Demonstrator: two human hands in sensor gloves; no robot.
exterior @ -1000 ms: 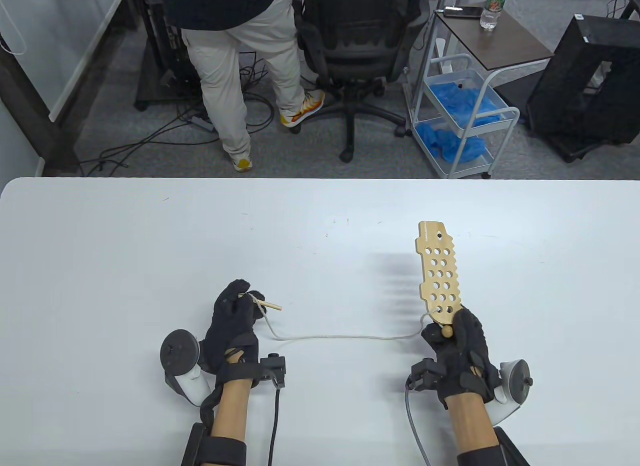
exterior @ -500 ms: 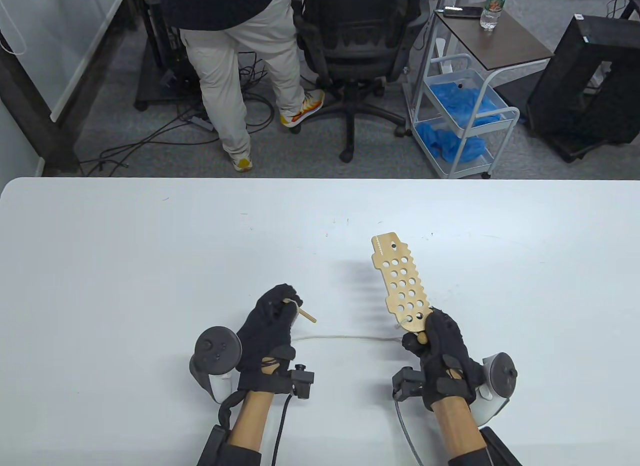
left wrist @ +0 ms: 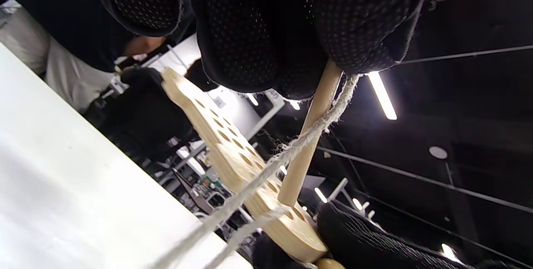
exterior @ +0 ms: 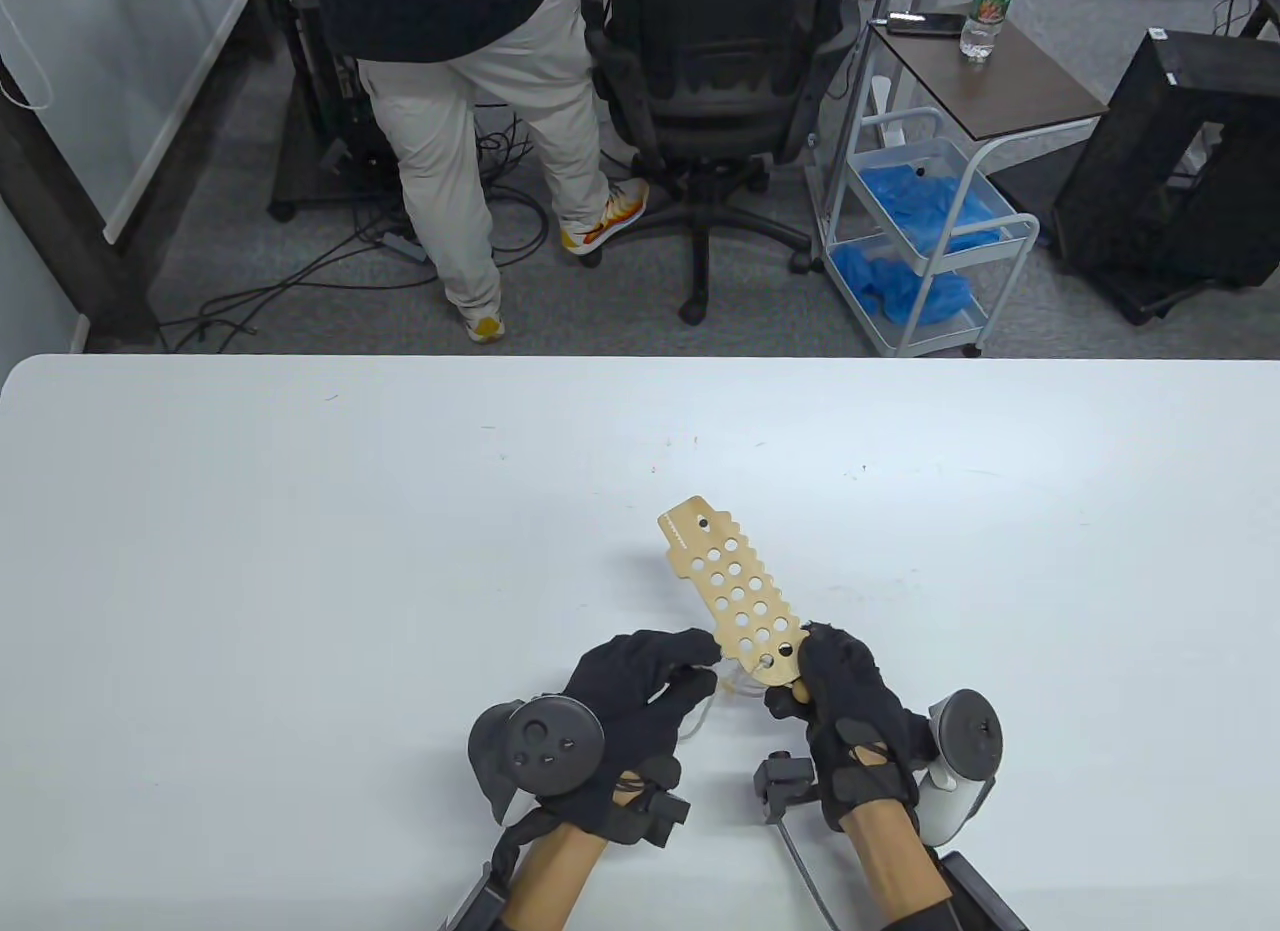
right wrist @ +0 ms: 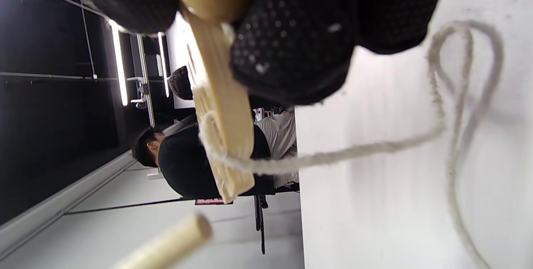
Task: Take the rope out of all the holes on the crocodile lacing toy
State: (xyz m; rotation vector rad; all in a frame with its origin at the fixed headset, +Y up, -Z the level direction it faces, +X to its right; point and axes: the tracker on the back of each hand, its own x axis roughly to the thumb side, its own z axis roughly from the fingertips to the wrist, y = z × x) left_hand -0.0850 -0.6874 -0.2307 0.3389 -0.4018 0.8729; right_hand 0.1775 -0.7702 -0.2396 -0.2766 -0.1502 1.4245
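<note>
Right hand (exterior: 845, 696) grips the croc board (exterior: 728, 596) by its lower end, bottom centre; left hand (exterior: 640, 686) pinches the rope's (right wrist: 374, 148) wooden needle (left wrist: 308, 135) beside it.

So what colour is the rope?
Off-white, a pale cream; the rope shows best in the right wrist view, looped over the table.

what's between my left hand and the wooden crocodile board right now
In the table view, only a short stretch of white rope spans the gap between the left hand and the crocodile board.

Grey carpet floor (exterior: 250, 261) with loose cables (exterior: 330, 256). Black office chair (exterior: 715, 81) beyond the table's far edge. White cart (exterior: 925, 241) beside it, holding blue material.
</note>
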